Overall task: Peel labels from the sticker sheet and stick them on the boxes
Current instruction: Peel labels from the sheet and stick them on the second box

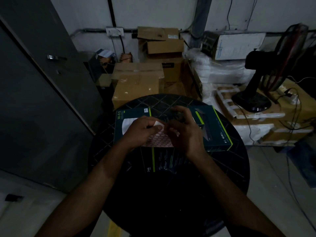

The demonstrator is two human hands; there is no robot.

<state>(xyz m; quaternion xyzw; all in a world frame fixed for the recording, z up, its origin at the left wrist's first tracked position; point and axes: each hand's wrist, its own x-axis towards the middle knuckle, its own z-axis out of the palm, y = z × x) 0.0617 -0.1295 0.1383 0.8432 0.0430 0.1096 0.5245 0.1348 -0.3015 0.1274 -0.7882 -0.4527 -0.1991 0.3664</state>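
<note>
- Both bare hands, left hand (142, 129) and right hand (183, 130), pinch the pink gridded sticker sheet (159, 140), hiding most of it.
- Dark green cardboard boxes (213, 127) beneath lie dim, print unreadable.

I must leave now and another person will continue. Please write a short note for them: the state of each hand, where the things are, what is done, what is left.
Left hand: pinches the curled top edge of the sticker sheet, held over the boxes.
Right hand: fingers curled at the same edge, seemingly picking at a label; the dim picture hides whether one is lifted.
Boxes: a Wi-Fi box, a box on the right and a near box on the round black table.
Done: no stuck label can be confirmed.
Left: peel labels, stick them on the boxes.
</note>
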